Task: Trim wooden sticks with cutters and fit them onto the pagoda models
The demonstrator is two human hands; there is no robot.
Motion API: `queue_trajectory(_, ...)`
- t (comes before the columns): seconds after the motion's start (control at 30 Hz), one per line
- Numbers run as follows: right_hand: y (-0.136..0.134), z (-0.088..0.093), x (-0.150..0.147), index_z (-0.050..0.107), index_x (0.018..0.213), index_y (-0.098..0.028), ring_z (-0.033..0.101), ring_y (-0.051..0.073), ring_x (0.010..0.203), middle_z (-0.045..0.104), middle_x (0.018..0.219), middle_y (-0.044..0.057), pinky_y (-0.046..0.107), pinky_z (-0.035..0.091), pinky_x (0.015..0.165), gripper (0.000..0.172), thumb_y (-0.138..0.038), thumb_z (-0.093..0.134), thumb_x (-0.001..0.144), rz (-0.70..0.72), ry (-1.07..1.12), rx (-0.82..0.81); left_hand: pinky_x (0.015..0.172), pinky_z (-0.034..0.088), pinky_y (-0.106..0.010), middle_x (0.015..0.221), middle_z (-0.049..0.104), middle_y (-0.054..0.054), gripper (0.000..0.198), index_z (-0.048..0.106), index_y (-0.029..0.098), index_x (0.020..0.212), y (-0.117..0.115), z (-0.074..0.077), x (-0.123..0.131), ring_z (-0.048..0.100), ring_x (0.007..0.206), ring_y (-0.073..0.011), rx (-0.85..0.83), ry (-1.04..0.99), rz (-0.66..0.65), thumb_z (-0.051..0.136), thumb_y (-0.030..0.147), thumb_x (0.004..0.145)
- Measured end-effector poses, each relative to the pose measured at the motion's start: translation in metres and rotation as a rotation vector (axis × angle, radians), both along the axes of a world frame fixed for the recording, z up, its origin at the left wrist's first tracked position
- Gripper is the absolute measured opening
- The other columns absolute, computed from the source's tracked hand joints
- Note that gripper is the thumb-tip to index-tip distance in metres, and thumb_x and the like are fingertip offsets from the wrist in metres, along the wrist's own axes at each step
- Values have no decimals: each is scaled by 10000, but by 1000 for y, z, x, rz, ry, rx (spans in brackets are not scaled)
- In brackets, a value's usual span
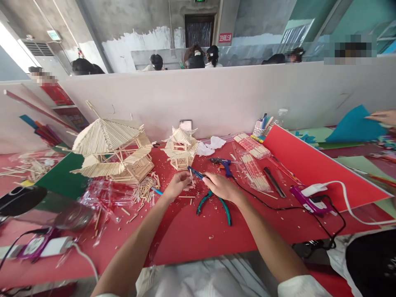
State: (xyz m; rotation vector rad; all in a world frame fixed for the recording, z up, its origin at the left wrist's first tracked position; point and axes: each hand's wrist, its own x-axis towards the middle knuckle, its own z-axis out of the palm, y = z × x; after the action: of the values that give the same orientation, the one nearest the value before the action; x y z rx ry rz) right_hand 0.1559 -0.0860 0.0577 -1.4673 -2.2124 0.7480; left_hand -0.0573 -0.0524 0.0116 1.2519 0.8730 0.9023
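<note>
My left hand (181,184) pinches a short thin wooden stick (191,173) with thumb and fingers. My right hand (220,185) is closed round a slim dark-blue tool (196,172) whose tip points at that stick; its exact kind is unclear. Just beyond both hands stands a small wooden-stick pavilion model (181,149). Teal-handled pliers (227,210) lie spread below my right hand, their head partly hidden. A blue glue gun (225,166) rests to the right of the small model. To the left stands a larger stick pavilion model (114,150).
Stick offcuts (148,189) and crumpled plastic wrap (107,196) lie at left, near a clear bottle (62,210). Packs of sticks (255,171), a black cutter (274,182) and a purple power strip (311,202) lie at right. Another person's hand (383,117) holds blue paper (355,126).
</note>
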Motion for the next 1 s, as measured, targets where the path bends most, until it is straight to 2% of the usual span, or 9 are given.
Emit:
queue_trajectory(0.13, -1, 1, -1, 645, 1128, -169, 657, 225, 926, 720, 1021, 99, 285, 406, 756, 357, -361, 354, 1052, 23, 13, 43, 721, 573, -272, 780, 692, -20, 491, 607, 162, 853, 0, -1, 2, 676, 682, -131, 1, 3, 8, 818, 569, 676)
queue_trajectory(0.33, -1, 0, -4, 668, 1089, -187, 669, 208, 810, 732, 897, 65, 270, 387, 678, 395, -389, 329, 1064, 21, -27, 97, 766, 591, -323, 796, 704, -36, 453, 614, 163, 879, -2, 2, 4, 696, 710, -156, 29, 0, 26, 803, 539, 709)
queue_trajectory(0.57, 0, -2, -7, 641, 1218, -207, 678, 227, 1006, 738, 1089, 87, 286, 443, 823, 362, -364, 355, 1061, 26, -25, 140, 788, 604, -349, 784, 697, -33, 432, 604, 167, 865, -2, 1, 4, 699, 730, -167, 59, -2, 41, 796, 528, 725)
queue_trajectory(0.87, -3, -1, -7, 656, 1181, -201, 683, 225, 1005, 738, 1088, 87, 292, 448, 820, 363, -352, 348, 1062, 49, -10, 175, 797, 605, -347, 848, 726, -63, 470, 627, 161, 904, -2, 5, 4, 713, 802, -192, 64, 12, 15, 796, 558, 716)
queue_trajectory(1.0, -3, 0, -6, 647, 1254, -222, 676, 238, 1027, 738, 1119, 87, 310, 463, 849, 365, -355, 372, 1053, 40, -22, 170, 797, 607, -354, 815, 723, -56, 464, 629, 165, 893, -2, 4, 4, 712, 784, -194, 70, 11, 15, 800, 556, 709)
